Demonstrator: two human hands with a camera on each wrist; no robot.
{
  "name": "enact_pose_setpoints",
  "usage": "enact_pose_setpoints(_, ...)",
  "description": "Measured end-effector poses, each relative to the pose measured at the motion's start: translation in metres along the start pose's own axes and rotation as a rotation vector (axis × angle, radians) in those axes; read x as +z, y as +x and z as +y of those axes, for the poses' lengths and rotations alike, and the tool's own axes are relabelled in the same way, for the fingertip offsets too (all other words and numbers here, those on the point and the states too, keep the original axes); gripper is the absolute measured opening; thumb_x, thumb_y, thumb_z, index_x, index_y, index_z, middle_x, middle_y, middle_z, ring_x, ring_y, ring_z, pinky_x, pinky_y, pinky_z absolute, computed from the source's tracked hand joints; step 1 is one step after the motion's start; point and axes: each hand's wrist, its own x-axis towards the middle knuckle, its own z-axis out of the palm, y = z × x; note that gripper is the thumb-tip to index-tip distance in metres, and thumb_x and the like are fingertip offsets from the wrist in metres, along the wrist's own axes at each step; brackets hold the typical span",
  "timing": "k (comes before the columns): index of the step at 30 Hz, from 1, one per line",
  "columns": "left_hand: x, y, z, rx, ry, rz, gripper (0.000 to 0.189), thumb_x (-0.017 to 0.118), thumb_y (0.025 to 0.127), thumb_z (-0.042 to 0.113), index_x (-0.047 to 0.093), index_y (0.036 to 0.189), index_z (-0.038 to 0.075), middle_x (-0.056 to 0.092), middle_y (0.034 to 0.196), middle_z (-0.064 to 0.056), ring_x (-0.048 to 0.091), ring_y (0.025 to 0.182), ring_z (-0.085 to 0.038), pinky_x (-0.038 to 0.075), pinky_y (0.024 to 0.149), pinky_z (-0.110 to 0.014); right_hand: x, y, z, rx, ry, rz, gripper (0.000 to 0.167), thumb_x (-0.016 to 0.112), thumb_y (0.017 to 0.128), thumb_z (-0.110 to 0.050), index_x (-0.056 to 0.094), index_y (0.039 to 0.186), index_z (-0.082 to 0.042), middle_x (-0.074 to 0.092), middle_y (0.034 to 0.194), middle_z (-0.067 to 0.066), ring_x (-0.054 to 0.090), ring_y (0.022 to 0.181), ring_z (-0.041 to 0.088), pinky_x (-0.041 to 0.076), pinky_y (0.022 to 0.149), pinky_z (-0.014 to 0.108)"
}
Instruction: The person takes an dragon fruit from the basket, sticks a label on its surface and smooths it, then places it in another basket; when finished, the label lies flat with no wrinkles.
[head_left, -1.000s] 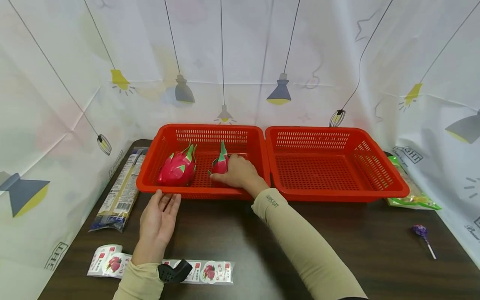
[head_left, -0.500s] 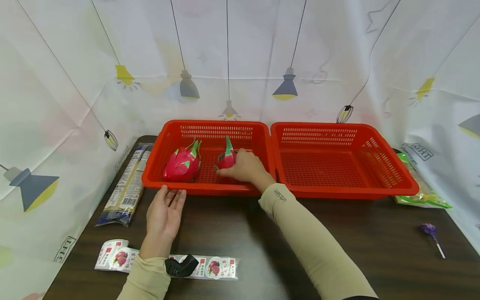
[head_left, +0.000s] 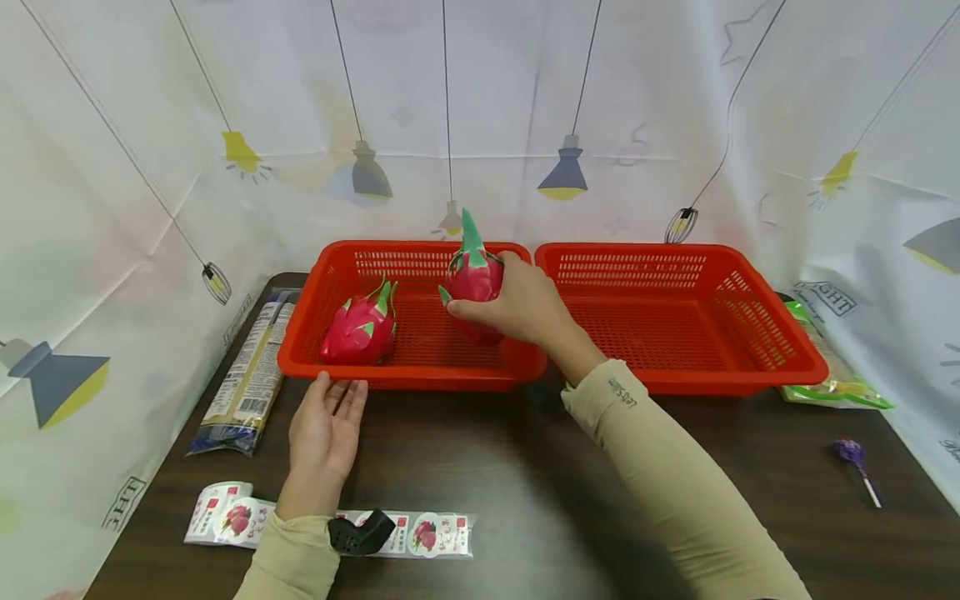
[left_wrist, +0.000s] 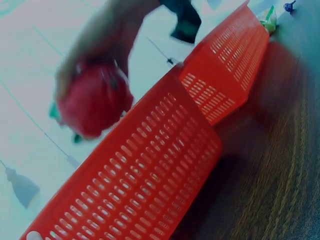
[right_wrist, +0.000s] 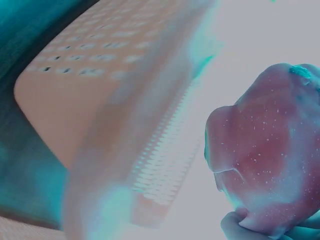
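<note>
My right hand (head_left: 528,304) grips a pink dragon fruit (head_left: 476,279) with a tall green tip, held up over the right part of the left red basket (head_left: 412,382). In the left wrist view this dragon fruit (left_wrist: 95,102) hangs above the basket's rim; the right wrist view shows its speckled skin (right_wrist: 270,150) up close. Another dragon fruit (head_left: 360,329) lies in the left side of the same basket. Palm up, my left hand (head_left: 326,433) has its fingertips at that basket's front rim, fingers loosely extended and holding nothing.
A second red basket (head_left: 675,385) stands beside the first on the right. A strip of fruit labels (head_left: 427,533) lies under my left wrist. Around the sides are a long packet (head_left: 243,379), a green-edged bag (head_left: 840,385) and a purple lollipop (head_left: 851,454). A printed curtain (head_left: 637,100) hangs behind.
My right hand has lifted the dragon fruit up from the basket floor and slightly to the right. The left hand stays at the front rim.
</note>
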Motion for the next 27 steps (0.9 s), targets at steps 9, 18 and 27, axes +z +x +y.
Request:
enact_pose_setpoints(9,-0.002,-0.004,0.000,-0.012,-0.007,0.028,0.039,0.053,0.106,0.032,0.039,0.140,0.019,0.047,0.120,0.000,0.047,0.117,-0.015,0.057,0.095,-0.022,-0.017,-0.102,-0.004,-0.193,0.091,0.019,0.093,0.088,0.070,-0.053,0.044,0.145,-0.019,0.064,0.123,-0.004,0.065,0.104,0.017,0.063,0.075,0.033)
enact_pose_setpoints(18,0.001,-0.004,0.002,0.001,-0.027,0.022,0.033,0.055,0.105,0.030,0.042,0.134,0.017,0.052,0.113,0.000,0.051,0.111,-0.014,0.059,0.092,-0.024,0.013,-0.177,0.062,-0.368,0.188,-0.095,0.096,0.091,0.070,-0.047,0.041,0.149,-0.024,0.063,0.124,-0.012,0.066,0.100,0.006,0.058,0.073,0.018)
enact_pose_setpoints(27,0.001,-0.003,-0.002,0.021,-0.037,0.024,0.025,0.056,0.105,0.026,0.046,0.125,0.015,0.056,0.104,-0.002,0.056,0.099,-0.015,0.061,0.086,-0.025,0.035,-0.193,0.107,-0.273,0.146,-0.168,0.091,0.090,0.072,-0.050,0.045,0.145,-0.021,0.063,0.123,-0.011,0.065,0.099,0.007,0.056,0.071,0.017)
